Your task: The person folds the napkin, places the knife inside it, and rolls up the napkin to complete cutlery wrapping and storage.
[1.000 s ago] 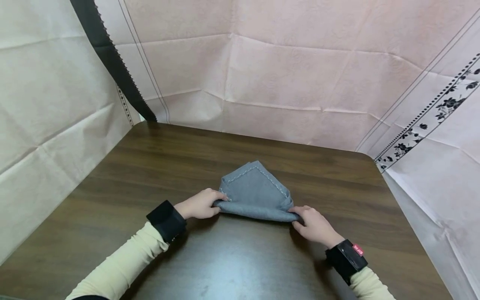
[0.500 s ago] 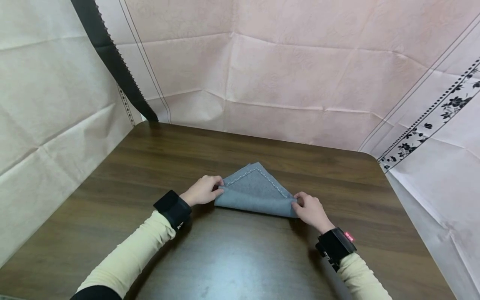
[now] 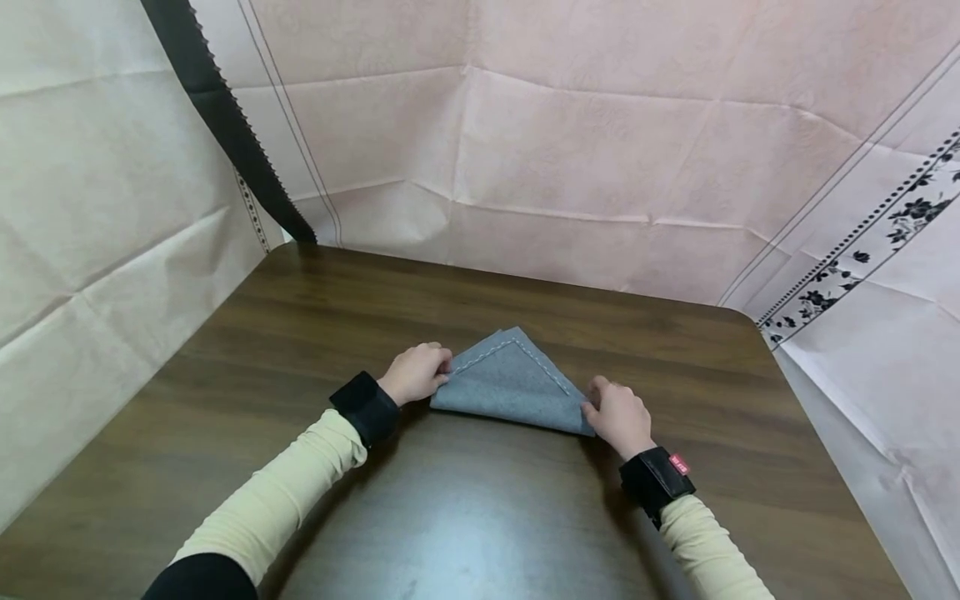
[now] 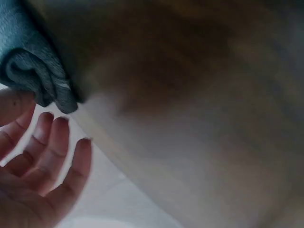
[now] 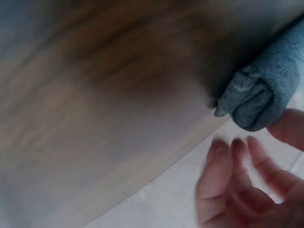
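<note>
A grey-blue cloth (image 3: 513, 375) with white dashed stitching lies on the table, its far corner pointing away and its near edge rolled up. At the roll's left end is my left hand (image 3: 417, 372); in the left wrist view its thumb (image 4: 14, 105) touches or nearly touches the roll (image 4: 35, 71), while the other fingers are loosely bent and apart from it. My right hand (image 3: 621, 417) is at the right end. The right wrist view shows its thumb (image 5: 289, 127) against the roll (image 5: 259, 97), with the other fingers loosely bent below.
The brown wooden table (image 3: 300, 317) has a rounded far edge. Pale creased sheeting (image 3: 585, 158) hangs behind it and at both sides, with a black strip (image 3: 232, 125) at the left and a floral band (image 3: 847, 267) at the right. Each wrist wears a black band (image 3: 366, 408).
The near roll has turned over away from me, and its front now looks flatter. Both hands have moved slightly forward, and their hold at the roll's ends has loosened.
</note>
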Available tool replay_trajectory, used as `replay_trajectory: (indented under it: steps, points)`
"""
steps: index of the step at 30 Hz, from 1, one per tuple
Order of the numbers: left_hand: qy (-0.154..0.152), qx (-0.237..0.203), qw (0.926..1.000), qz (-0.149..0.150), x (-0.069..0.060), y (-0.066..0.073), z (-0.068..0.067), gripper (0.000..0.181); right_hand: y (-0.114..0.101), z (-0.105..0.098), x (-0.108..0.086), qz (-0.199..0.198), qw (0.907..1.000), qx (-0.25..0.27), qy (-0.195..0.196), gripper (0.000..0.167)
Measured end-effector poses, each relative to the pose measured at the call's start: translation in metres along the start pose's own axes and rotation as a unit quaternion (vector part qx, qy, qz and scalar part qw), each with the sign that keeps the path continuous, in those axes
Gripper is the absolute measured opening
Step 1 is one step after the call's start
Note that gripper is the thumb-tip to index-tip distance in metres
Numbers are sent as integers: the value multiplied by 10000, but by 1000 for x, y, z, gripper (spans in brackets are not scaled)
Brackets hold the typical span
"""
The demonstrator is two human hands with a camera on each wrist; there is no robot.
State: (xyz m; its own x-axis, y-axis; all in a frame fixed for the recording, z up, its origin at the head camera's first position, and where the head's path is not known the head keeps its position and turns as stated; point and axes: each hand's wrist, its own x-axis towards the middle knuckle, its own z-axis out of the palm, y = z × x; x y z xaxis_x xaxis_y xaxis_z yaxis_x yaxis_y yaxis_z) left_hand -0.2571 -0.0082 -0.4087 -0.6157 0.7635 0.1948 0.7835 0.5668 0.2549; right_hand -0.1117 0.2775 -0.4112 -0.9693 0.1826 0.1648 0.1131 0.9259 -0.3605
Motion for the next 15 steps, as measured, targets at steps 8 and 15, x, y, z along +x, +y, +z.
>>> replay_trajectory:
  steps: [8, 15]
  points:
    - [251, 931, 9894, 1088, -12, 8, -5, 11, -1, 7, -1, -1260, 9908, 20, 504, 13]
    - [-553, 921, 9896, 960, -23, 9, -10, 46, 5, -3, -12, -1465, 9869, -83, -677, 43]
